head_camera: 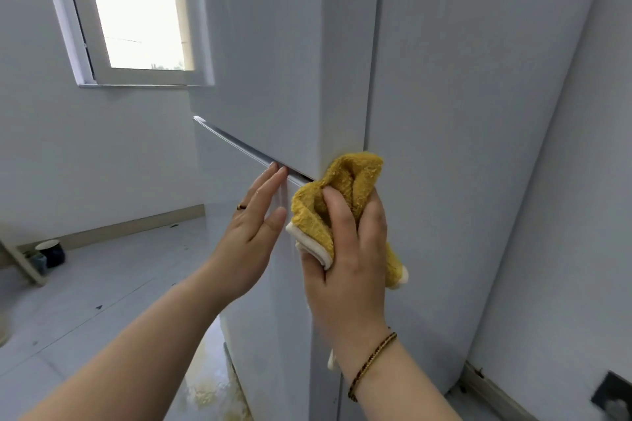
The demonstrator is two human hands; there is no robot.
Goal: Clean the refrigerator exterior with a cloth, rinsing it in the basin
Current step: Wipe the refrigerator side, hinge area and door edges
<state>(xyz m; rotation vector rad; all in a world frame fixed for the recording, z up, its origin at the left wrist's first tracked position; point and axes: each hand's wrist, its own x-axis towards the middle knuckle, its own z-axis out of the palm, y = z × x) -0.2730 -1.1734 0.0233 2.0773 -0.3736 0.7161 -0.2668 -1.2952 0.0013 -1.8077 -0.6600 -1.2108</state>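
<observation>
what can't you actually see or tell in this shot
All in the head view:
- Basin: not in frame at all.
- Part of the yellow cloth against the refrigerator: hidden by the right hand gripping it.
- Refrigerator top: cut off by the frame's upper edge.
- Outside the window: washed out by glare.
- Dark object at bottom right: blurred, cropped.

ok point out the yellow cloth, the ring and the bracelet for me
yellow cloth (345,178), head view, on the bunched fold at its top
ring (241,206), head view, on the dark band itself
bracelet (372,359), head view, on the middle of the braided strand
</observation>
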